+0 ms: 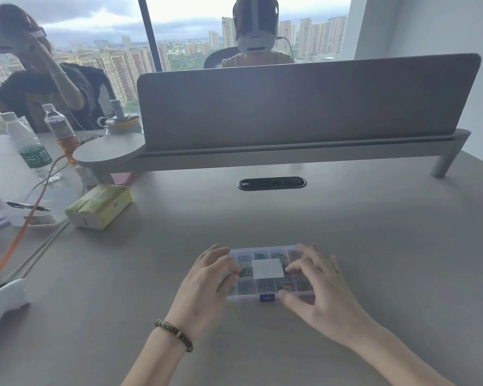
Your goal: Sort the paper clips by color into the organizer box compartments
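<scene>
In the lower centre of the frame, the clear plastic compartmented organizer box [268,274] lay flat on the smooth grey tabletop [374,246], lid apparently shut. The left hand [207,285] and right hand [318,291] grasped its two ends. Thin coloured paper clips [246,271] showed blurrily through the lid. If the blue latch [267,297] popped abruptly, the light box could jerk and the clips spill or mix.
</scene>
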